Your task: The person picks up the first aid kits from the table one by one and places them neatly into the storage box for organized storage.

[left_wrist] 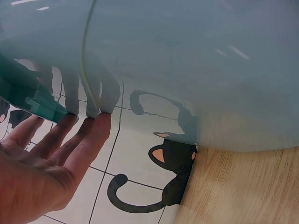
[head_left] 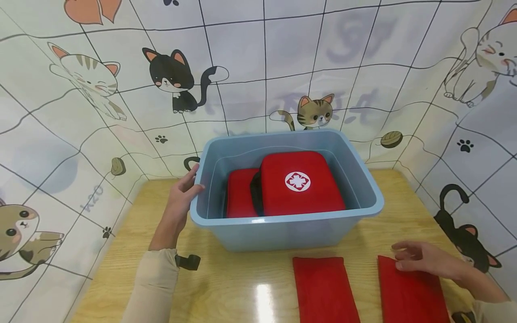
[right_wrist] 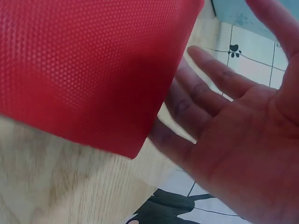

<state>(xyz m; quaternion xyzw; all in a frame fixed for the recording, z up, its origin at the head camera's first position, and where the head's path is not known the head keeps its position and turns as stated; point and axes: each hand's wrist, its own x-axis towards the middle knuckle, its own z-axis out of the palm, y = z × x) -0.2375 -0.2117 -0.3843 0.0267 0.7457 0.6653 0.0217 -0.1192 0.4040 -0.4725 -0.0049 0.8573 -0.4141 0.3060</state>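
A blue-grey plastic bin (head_left: 282, 235) stands on the table. Inside it lies a red first-aid bag (head_left: 299, 199) with a white cross emblem and black strap, overlapping another red case (head_left: 241, 193). My left hand (head_left: 183, 197) holds the bin's left rim, thumb at the top edge and fingers outside; the left wrist view shows its fingertips (left_wrist: 103, 122) against the outer wall. My right hand (head_left: 430, 260) is at the far edge of a flat red piece (head_left: 412, 296) at the right. In the right wrist view, fairly straight fingers reach behind this textured red piece (right_wrist: 98, 70).
Another flat red piece (head_left: 325, 291) lies on the wooden table (head_left: 226, 287), in front of the bin. Walls with a cat-and-grid print (head_left: 242, 54) rise behind the bin and along both sides.
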